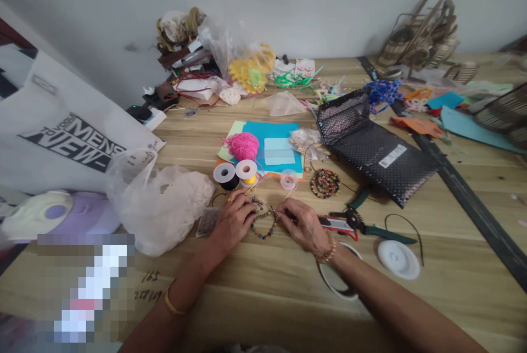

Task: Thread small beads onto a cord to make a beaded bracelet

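A small loop of coloured beads on a cord [263,223] lies on the wooden table [263,298] between my hands. My left hand [234,220] pinches the loop's left end, fingers closed. My right hand [302,223] pinches its right end, fingers pressed together; a bead bracelet sits on that wrist. Just beyond my hands stand a black thread spool [224,174], a yellow spool [246,171] and a small pink spool [289,180]. A coiled pile of mixed beads [325,183] lies to the right of them.
A crumpled clear plastic bag [160,199] sits left of my hands. Pliers [370,227], a white round lid [398,258] and a black bubble mailer [370,144] lie to the right. Pink yarn [244,146] rests on blue paper [274,147]. Craft clutter lines the wall.
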Demonstrator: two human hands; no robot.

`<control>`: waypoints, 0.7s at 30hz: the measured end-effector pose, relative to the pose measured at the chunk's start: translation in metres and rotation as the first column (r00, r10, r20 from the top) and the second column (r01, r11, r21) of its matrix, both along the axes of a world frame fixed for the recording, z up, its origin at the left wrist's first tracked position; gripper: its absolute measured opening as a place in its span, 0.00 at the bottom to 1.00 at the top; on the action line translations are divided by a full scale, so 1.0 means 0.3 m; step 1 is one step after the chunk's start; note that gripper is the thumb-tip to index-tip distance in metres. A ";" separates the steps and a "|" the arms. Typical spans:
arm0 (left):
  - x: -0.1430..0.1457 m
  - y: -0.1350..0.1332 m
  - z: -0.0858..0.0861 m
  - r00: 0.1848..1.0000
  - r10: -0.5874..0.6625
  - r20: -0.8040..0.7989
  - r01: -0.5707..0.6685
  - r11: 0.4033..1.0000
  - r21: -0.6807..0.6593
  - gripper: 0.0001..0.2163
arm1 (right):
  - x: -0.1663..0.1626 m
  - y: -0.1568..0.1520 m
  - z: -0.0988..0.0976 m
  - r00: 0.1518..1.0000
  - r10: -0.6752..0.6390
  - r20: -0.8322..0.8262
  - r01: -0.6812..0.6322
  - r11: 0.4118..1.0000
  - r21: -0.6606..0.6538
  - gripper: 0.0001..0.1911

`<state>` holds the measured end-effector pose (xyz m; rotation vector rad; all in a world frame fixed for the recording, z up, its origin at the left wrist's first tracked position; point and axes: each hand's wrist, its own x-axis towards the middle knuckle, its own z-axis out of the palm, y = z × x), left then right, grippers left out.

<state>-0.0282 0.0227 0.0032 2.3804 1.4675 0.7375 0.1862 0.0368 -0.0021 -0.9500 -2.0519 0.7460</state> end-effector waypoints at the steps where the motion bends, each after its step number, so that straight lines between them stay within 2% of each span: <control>1: -0.003 0.000 0.000 1.000 0.003 -0.007 -0.003 1.000 -0.004 0.05 | 0.000 0.000 0.001 1.000 0.000 0.001 0.000 1.000 -0.001 0.07; 14: 0.001 0.001 -0.014 0.999 -0.008 -0.044 0.007 1.000 -0.009 0.05 | -0.001 -0.001 -0.001 1.000 -0.018 0.008 0.018 1.000 -0.005 0.06; 17: 0.007 0.004 0.004 0.999 0.008 0.031 -0.009 1.000 0.011 0.05 | 0.000 0.000 0.000 1.000 -0.014 0.002 0.014 1.000 -0.003 0.06; 21: 0.014 0.005 0.062 0.963 0.097 0.251 -0.105 0.994 0.020 0.04 | 0.000 -0.001 0.008 1.000 -0.013 -0.012 0.013 1.000 0.006 0.07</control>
